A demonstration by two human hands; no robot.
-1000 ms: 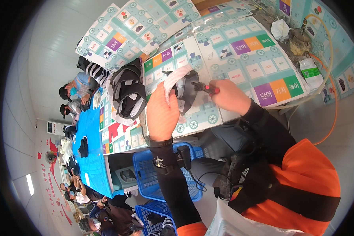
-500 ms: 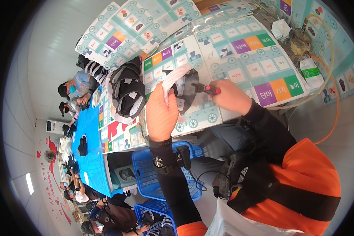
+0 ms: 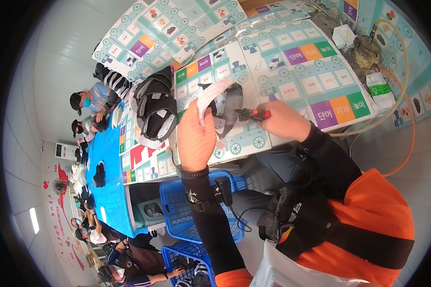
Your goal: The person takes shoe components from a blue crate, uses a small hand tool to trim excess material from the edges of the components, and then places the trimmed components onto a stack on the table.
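My left hand [image 3: 197, 138] grips a black-and-grey fabric piece [image 3: 233, 107] with a curved white band [image 3: 213, 92]. It is held just above the patterned table cover, and its exact kind cannot be told. To its right, my right hand [image 3: 288, 120] is closed around a small black hand tool [image 3: 248, 115] with red on its grip. The tool's tip points left at the fabric piece's right edge; whether they touch is unclear. Beside my left hand lies a pile of similar black-and-grey fabric pieces [image 3: 154, 107].
Blue plastic baskets [image 3: 196, 234] stand below the table edge. At the right are a white-and-green packet [image 3: 379, 88], a yellowish hose [image 3: 401, 57] and an orange hose [image 3: 411, 129]. People [image 3: 93, 103] work along a blue-covered table [image 3: 107, 191] at the left.
My right hand has shifted slightly right and down, and the tool's tip sits a little lower. My left hand keeps the fabric piece in nearly the same place.
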